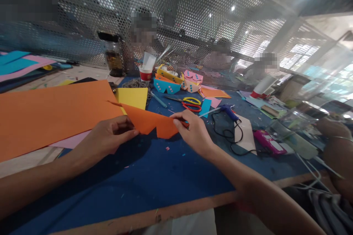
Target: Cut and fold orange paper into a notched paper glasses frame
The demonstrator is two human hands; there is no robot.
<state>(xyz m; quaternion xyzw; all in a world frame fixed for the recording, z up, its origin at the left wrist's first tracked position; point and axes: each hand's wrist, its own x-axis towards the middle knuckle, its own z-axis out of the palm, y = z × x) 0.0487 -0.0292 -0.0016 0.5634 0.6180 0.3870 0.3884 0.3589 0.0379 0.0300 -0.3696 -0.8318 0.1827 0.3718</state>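
Note:
Between my hands, just above the blue table mat (176,172), is an orange paper cutout (151,119) with a notch in its lower edge, shaped like glasses. My left hand (110,134) pinches its left end between thumb and fingers. At the other end, my right hand (193,130) grips the paper near its top corner. Behind the cutout lie scissors (190,104) with one yellow and one red handle, and a teal pen (159,100). Finished-looking paper glasses in blue (167,86) and pink (193,76) stand farther back.
A large orange sheet (55,114) and a yellow sheet (132,97) lie left. To the right are a blue glue gun (229,112) with its cord, a magenta box (269,142) and another person's arm (338,150). A red-and-white cup (145,74) and a jar (114,57) stand behind.

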